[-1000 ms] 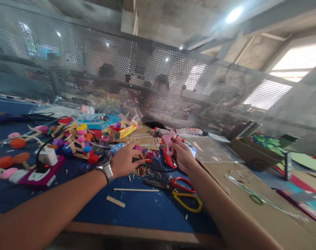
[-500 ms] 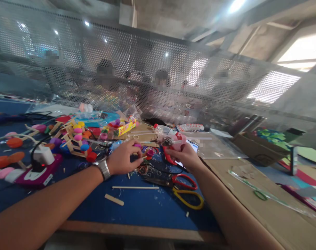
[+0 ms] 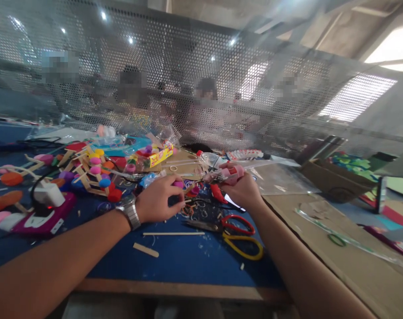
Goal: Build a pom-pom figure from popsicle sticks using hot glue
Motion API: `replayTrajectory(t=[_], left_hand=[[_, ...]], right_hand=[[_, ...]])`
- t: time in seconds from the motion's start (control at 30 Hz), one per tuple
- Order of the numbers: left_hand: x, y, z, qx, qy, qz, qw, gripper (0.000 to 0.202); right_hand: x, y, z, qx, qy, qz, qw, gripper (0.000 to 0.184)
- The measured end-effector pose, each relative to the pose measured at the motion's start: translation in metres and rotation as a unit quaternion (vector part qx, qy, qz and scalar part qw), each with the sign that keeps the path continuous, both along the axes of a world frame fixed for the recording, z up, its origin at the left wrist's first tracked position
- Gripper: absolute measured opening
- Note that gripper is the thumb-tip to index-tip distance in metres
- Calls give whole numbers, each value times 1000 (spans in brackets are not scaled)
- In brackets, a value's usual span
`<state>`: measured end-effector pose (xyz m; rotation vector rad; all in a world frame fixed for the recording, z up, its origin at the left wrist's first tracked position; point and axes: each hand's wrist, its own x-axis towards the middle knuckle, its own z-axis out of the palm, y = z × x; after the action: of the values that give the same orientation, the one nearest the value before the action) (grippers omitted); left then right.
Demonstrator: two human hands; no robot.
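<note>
My left hand [image 3: 159,199], with a metal watch on the wrist, pinches a small wooden stick [image 3: 189,189] near the middle of the blue table. A magenta round piece [image 3: 195,190] lies beside its fingertips. To the right, my right hand [image 3: 244,190] is closed around a pink-handled tool [image 3: 232,174]; its greyish front end points left, and its exact kind is unclear. Under that hand are a red object [image 3: 217,194] and a phone with a lit screen [image 3: 234,202]. Scissors [image 3: 243,246] with one red and one yellow handle lie nearer, below the right hand.
A thin stick [image 3: 174,234] and a flat craft stick [image 3: 146,250] lie in front. At left are a purple power strip [image 3: 44,221] and colourful stick models [image 3: 95,173]. A yellow box [image 3: 161,155] stands behind; cardboard [image 3: 297,239] covers the right side. A perforated screen [image 3: 174,66] rises behind.
My right hand has lifted the pink-handled tool slightly, and its front end shows more clearly. My left hand keeps its pinch with little movement. The camera view has shifted slightly.
</note>
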<state>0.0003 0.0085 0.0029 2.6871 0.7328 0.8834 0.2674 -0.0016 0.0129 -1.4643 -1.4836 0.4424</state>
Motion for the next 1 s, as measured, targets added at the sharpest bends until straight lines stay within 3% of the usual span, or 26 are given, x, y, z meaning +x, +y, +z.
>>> replayTrajectory(t=[1.0], left_hand=[[3,2,0,0,9,8,1000,13]], right_hand=[[4,2,-3,-12,-31,-46,998,31]])
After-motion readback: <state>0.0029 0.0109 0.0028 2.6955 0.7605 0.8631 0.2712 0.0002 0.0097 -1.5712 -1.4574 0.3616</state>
